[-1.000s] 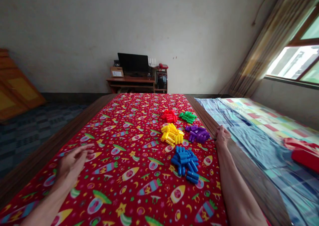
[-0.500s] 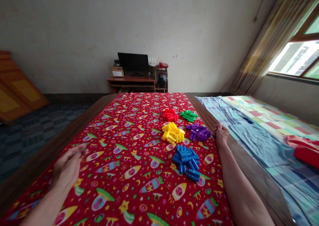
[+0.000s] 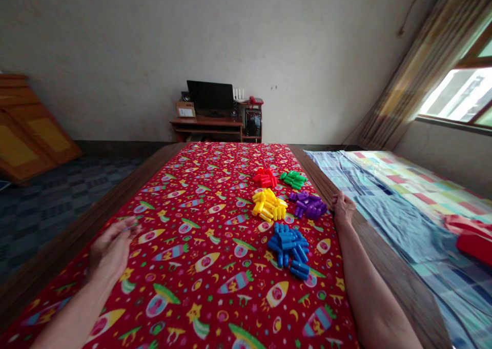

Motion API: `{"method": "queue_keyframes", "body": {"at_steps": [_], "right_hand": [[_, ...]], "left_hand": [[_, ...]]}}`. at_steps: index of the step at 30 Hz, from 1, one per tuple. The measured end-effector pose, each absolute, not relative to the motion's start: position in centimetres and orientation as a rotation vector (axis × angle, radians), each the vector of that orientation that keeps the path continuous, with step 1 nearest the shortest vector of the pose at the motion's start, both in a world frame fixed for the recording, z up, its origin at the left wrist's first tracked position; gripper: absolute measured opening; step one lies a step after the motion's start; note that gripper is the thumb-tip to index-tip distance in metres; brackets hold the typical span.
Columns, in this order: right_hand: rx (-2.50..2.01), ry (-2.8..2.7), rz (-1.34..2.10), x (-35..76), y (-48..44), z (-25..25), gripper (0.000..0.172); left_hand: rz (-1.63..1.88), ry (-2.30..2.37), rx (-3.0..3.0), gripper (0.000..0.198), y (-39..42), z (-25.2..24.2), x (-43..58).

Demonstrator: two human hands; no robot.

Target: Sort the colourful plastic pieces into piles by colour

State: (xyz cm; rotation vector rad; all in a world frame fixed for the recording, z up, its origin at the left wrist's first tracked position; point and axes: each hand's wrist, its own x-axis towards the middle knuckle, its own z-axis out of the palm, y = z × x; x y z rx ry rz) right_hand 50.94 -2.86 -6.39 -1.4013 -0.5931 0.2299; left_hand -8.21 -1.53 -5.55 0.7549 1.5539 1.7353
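Note:
My left hand [image 3: 114, 246] rests on the left side of a red patterned tablecloth [image 3: 203, 292], its fingers curled in loosely and nothing visible in them. On the table's right edge lies my right hand [image 3: 344, 208], closed in a fist beside a pile of purple plastic pieces [image 3: 309, 205]. Nearer to me is a heap of blue pieces [image 3: 288, 244], with two joined ones lying just in front. Yellow pieces [image 3: 269, 204] are heaped behind the blue ones. Farther back are small piles of red pieces [image 3: 265, 177] and green pieces [image 3: 294, 180]. Neither hand touches the blue, yellow, red or green piles.
A bed with checked bedding [image 3: 388, 205] adjoins the table on the right, with a red item [image 3: 474, 244] on it. Against the far wall stands a desk [image 3: 207, 126] with a monitor [image 3: 210, 98]. A wooden cabinet [image 3: 34, 128] is at the left.
The view has turned slightly left, so the scene sits a little farther right. Both hands and all the piles keep their places on the table.

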Motion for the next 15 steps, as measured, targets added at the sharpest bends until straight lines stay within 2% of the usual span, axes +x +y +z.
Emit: {"method": "queue_keyframes", "body": {"at_steps": [15], "right_hand": [[-1.465, -0.656, 0.207, 51.6, -2.6, -7.2, 0.047]], "left_hand": [[1.678, 1.550, 0.786, 0.015, -1.7, -5.1, -8.2]]}}
